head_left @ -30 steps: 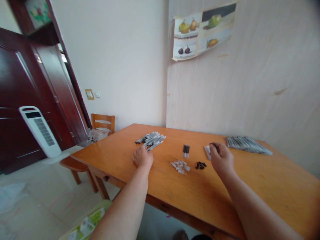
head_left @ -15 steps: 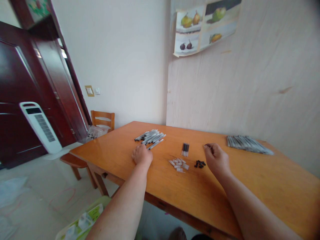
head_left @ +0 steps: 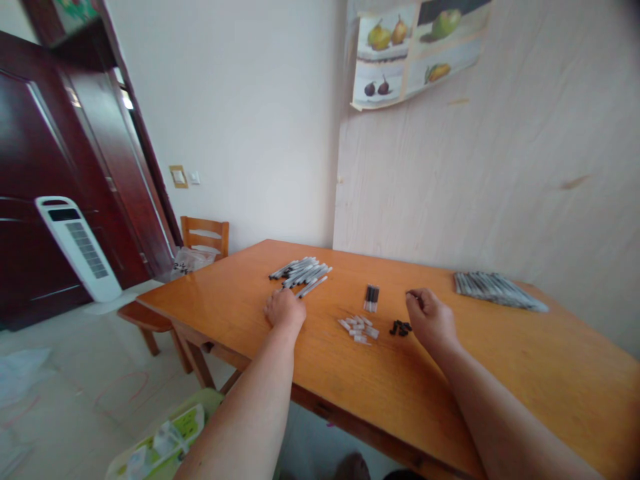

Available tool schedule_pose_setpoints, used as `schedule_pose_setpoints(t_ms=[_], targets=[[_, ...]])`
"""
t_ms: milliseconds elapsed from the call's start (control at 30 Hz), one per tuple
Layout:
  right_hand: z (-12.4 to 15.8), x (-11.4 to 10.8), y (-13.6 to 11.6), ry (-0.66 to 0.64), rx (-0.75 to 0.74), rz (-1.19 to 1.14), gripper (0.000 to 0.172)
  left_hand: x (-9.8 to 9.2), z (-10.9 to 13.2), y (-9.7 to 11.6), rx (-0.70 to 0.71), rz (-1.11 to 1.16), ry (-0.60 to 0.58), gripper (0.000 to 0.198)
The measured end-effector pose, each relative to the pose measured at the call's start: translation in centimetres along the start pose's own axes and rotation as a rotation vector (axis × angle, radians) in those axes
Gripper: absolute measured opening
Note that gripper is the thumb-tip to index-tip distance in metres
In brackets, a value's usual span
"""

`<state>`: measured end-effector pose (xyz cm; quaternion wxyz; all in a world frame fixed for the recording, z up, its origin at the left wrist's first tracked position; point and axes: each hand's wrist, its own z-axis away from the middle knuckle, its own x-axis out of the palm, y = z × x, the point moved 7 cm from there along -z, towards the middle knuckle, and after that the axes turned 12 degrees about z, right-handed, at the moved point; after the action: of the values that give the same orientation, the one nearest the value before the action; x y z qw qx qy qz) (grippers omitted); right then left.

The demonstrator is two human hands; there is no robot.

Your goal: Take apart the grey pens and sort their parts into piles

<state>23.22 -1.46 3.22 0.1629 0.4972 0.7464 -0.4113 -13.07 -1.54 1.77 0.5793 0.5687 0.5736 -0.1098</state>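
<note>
My left hand (head_left: 285,309) rests on the table with its fingers curled, just in front of a pile of grey-white pens with black ends (head_left: 305,270). Whatever its fingers may hold is hidden. On the right, my right hand (head_left: 431,317) is closed in a pinch; a tiny dark bit shows at its fingertips, too small to name. Beside that hand is a small heap of black pieces (head_left: 400,327), like caps or plugs. Between my hands lie short clear-white pieces (head_left: 359,329). Behind them several black-and-clear tubes (head_left: 371,298) lie side by side.
A flat bag of pens (head_left: 497,291) lies at the right rear of the wooden table (head_left: 545,373). A wooden chair (head_left: 205,235) holding a plastic bag stands at the far left. A green basket (head_left: 187,427) is below the table's front edge.
The view has shifted slightly. My right hand has moved a little to the left, nearer the black pieces. My left hand stays in place.
</note>
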Motion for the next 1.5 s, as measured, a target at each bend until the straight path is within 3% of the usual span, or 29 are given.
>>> schedule_pose_setpoints(t_ms=[200,400,600,867,967,1100,1233,1367,1433,1500], targets=[[0.0,0.2,-0.2,-0.004,-0.006,0.029,0.035,-0.5,0.5,0.1,0.029,0.063,0.052,0.023],[0.2,0.3,-1.3,-0.019,-0.046,-0.003,0.033,-1.0,1.5,2.1,0.350,0.204,0.135,0.019],[0.5,0.3,-2.8,-0.052,-0.077,-0.059,0.035,-1.3,3.7,5.2,0.618,0.369,0.068,0.023],[0.9,1.6,-4.1,-0.238,-0.010,-0.469,0.054,-1.2,7.1,8.8,0.836,0.327,-0.098,0.030],[1.0,1.7,-4.6,-0.272,-0.058,-0.486,0.047,-1.1,7.1,8.9,0.826,0.360,-0.123,0.030],[0.7,1.4,-5.1,-0.250,-0.183,-0.339,0.036,-1.4,6.9,8.8,0.823,0.484,-0.134,0.027],[0.7,1.3,-5.4,-0.282,-0.216,-0.294,0.024,-1.7,6.6,9.0,0.803,0.704,-0.108,0.025],[1.4,1.5,-5.4,-0.392,-0.054,-0.499,0.028,-0.9,5.2,8.4,0.494,1.098,-0.036,0.049],[1.8,1.7,-5.7,-0.465,0.033,-0.631,0.031,0.7,4.9,8.8,0.326,1.298,-0.143,0.050],[2.3,1.9,-6.1,-0.544,0.094,-0.751,0.032,2.6,5.4,9.8,0.189,1.458,-0.353,0.048]])
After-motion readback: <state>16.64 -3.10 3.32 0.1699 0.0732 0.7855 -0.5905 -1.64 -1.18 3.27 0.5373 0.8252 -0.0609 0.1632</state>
